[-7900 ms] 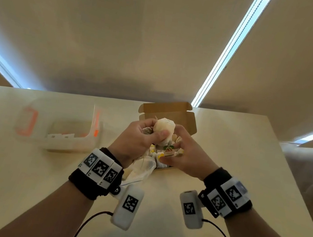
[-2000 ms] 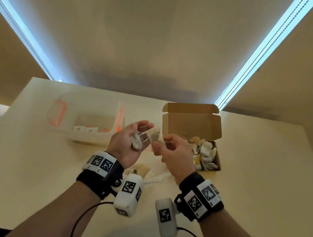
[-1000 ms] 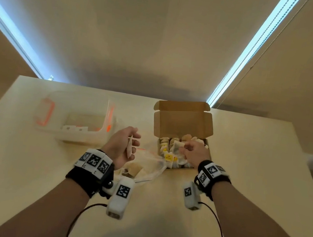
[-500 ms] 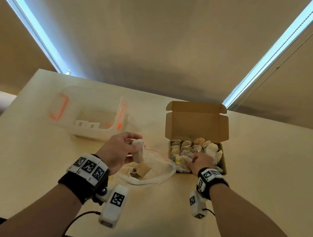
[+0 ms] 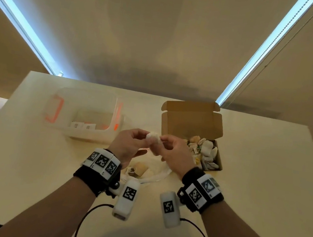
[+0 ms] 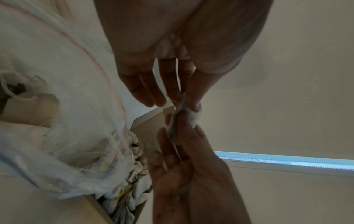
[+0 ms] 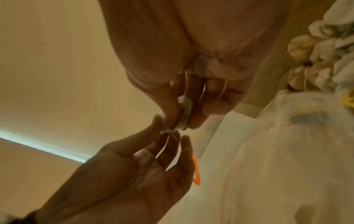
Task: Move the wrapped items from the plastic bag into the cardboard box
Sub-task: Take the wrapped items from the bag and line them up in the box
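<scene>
A small white wrapped item [image 5: 152,137] hangs in the air between both hands, above the table. My left hand [image 5: 145,136] pinches its left end with thumb and forefinger, the other fingers loose. From the other side my right hand [image 5: 161,140] pinches it too. The left wrist view shows the item [image 6: 180,119] squeezed between fingertips of both hands. Below the hands lies the thin plastic bag [image 5: 155,175], crumpled, with a few wrapped items showing inside. The cardboard box [image 5: 191,123] stands open to the right, lid up, holding several wrapped items [image 5: 206,151].
A clear plastic tub [image 5: 85,116] with orange handles stands on the table at the back left. The bag [image 7: 287,151] spreads right up against the box's near side. Cables run from both wrist cameras toward the table's near edge.
My right hand has left the box and come back left to take hold of the item. My left hand has lifted that item up from over the bag.
</scene>
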